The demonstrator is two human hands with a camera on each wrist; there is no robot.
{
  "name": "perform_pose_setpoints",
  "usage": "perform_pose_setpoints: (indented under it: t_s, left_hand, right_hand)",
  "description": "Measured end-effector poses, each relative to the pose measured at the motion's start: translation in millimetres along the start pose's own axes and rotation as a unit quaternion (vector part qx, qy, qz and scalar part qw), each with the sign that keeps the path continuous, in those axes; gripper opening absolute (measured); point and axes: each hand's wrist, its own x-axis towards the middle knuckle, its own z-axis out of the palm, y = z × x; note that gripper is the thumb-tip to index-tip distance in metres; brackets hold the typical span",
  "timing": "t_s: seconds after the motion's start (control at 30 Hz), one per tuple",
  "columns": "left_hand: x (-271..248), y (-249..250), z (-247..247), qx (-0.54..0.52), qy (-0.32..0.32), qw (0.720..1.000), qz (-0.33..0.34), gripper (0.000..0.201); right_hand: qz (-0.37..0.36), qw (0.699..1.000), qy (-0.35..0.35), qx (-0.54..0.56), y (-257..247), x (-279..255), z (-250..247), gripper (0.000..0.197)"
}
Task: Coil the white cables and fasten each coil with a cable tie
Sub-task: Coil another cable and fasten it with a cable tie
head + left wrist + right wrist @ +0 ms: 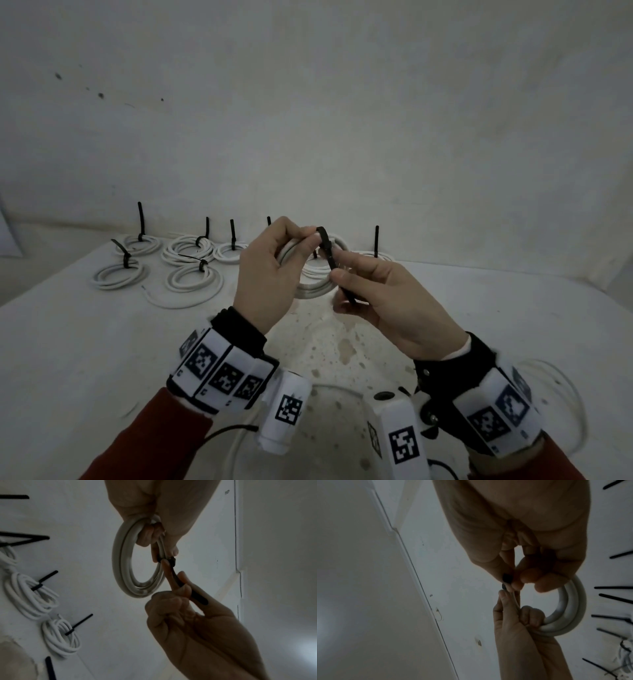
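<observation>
L hand [265, 274] grips white coil [123, 563]; R hand [383, 294] pinches cable tie [330, 257].

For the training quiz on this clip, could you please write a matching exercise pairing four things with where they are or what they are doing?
Things:
1. left hand
2. right hand
3. black cable tie
4. tied coils

States:
A. lying on the table near the wall, tie tails sticking up
B. pinches the tie's tail
C. wrapped round the held coil, between both hands
D. grips the white coil in the air

Pairs: 1-D, 2-B, 3-C, 4-A
</observation>
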Motion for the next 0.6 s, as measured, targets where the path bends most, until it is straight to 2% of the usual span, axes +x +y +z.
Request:
perform_pose_setpoints:
  t_s: [0.13,0.27,0.4,0.47,0.6]
  left_hand:
    - [-7,7,6,0.011,-0.039,0.999,0.033,0.013]
    - [-9,7,8,0.030,-0.069,0.994,0.084,0.004]
    - [-6,2,3,0.036,-0.089,0.990,0.107,0.012]
    - [-6,0,3,0.040,-0.097,0.988,0.114,0.016]
    - [-6,-5,4,0.063,-0.103,0.983,0.140,0.007]
  right_hand:
    - [0.015,0.998,-0.023,0.052,-3,0,3,0.024]
    - [0.007,0.996,-0.009,0.084,-2,1,4,0.024]
    - [0.006,0.996,0.008,0.093,0,2,6,0.025]
    - [0.003,0.995,0.019,0.099,2,3,8,0.031]
    - [0.006,0.993,0.046,0.108,4,4,8,0.056]
